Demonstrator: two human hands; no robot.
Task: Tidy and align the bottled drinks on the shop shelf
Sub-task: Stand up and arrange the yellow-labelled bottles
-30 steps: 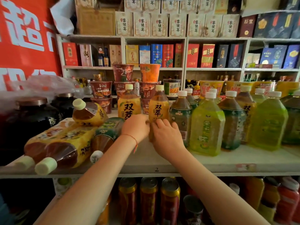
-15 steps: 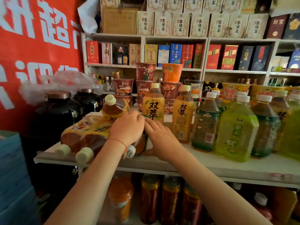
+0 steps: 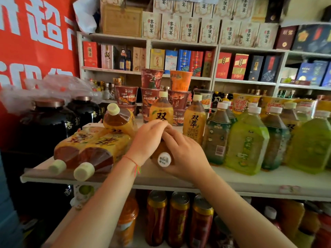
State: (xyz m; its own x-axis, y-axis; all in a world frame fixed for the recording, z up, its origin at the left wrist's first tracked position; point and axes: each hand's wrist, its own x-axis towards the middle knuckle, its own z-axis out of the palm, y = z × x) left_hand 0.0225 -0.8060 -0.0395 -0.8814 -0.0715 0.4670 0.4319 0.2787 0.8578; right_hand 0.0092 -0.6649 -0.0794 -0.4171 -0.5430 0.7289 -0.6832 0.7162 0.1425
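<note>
On the white shelf [image 3: 250, 183], straight ahead of me in the head view, both my hands are wrapped round one lying bottle [image 3: 163, 159] whose white cap points back at me. My left hand [image 3: 146, 140] curls over its upper side and my right hand [image 3: 186, 154] cups it from the right, fingers bent round the body, so both are grasping that bottle and nothing else.

A second ago my hands sat at the foot of the standing yellow bottle [image 3: 194, 120], further right and deeper in. Since then they have come left and towards the front edge, and the loose bottle that lay against the heap is now between my palms. Its cap, which pointed off to the left half a second ago, faces me now, so I judge I am drawing it out to stand it up.

Just left of my hands two wrapped bottles [image 3: 89, 151] lie side by side with caps over the shelf edge, and another tipped bottle [image 3: 119, 119] rests on top of them. Those look like the untidy part left to do. To the right the green bottles [image 3: 247, 142] stand upright in a row, and a second yellow bottle [image 3: 161, 110] stands behind my left hand. I reckon the free spot beside the yellow ones suits the bottle I hold
</note>
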